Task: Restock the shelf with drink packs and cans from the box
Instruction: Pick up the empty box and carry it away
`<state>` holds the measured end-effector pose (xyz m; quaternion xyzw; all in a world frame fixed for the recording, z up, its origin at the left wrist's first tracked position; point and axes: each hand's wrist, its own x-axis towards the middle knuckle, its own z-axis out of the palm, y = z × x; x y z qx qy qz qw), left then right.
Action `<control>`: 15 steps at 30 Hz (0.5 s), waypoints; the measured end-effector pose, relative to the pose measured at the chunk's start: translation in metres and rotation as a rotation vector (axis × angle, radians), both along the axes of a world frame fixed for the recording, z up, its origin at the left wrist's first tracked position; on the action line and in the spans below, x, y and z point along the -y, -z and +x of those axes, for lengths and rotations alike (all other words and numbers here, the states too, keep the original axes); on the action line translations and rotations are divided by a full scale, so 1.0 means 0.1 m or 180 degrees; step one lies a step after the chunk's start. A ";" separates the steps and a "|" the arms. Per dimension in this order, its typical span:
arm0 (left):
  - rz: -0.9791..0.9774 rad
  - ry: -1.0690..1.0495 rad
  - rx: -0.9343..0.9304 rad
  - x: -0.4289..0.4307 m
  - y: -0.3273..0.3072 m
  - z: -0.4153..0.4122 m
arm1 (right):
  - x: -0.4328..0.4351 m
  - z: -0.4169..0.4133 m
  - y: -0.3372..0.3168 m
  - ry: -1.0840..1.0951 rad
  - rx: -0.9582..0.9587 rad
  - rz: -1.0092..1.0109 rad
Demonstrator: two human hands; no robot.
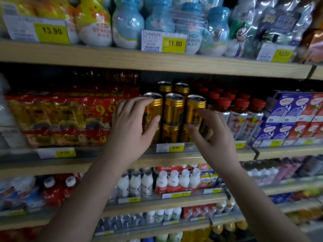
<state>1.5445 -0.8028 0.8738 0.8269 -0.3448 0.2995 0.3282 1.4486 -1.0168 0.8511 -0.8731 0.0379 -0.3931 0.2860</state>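
- A cluster of gold cans [173, 109] is seen upright on the middle shelf [174, 158], stacked in 2 tiers, with 3 cans across the front of the upper tier and 2 more [165, 86] behind them.
- The left front can [156, 106] is gripped by the left hand [129, 126]: the fingers are curled over its rim and left side, and the thumb is pressed on its front.
- The right hand [215, 135] is held at the right front can [194, 109], with curved fingers along the can's right side and the thumb low, in front of the lower tier [170, 134]. Whether this can is actually clamped cannot be told.
- The centre can of the front row is left untouched between the 2 hands.
- Both forearms are raised from below, across the lower shelves.
- A price tag [170, 147] marked 9.00 is fixed to the shelf edge just beneath the cans.
- Just left of the cans, red-and-yellow wrapped packs [61, 116] are laid on the same shelf.
- Just right of the cans, rows of red-capped bottles [239, 116] are stood, and blue and red cartons [293, 114] are stacked further right.
- On the upper shelf [157, 62], shrink-wrapped packs of blue bottles [157, 20] are displayed behind a tag [164, 43] reading 11.80.
- On the shelf below, small white bottles [178, 179] are lined up in packs.
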 end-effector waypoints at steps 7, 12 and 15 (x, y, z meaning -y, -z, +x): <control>-0.0026 -0.0119 -0.0249 -0.39 0.25 -0.53 | -0.32 -0.34 0.26 -0.0460 -0.0032 0.0428; -0.0118 -0.0429 -0.0447 -0.88 0.72 -1.01 | -0.70 -0.56 0.75 -0.1002 -0.0217 0.0768; -0.0188 -0.0750 -0.0740 -1.27 1.24 -1.26 | -0.99 -0.60 1.25 -0.1383 -0.0629 0.1004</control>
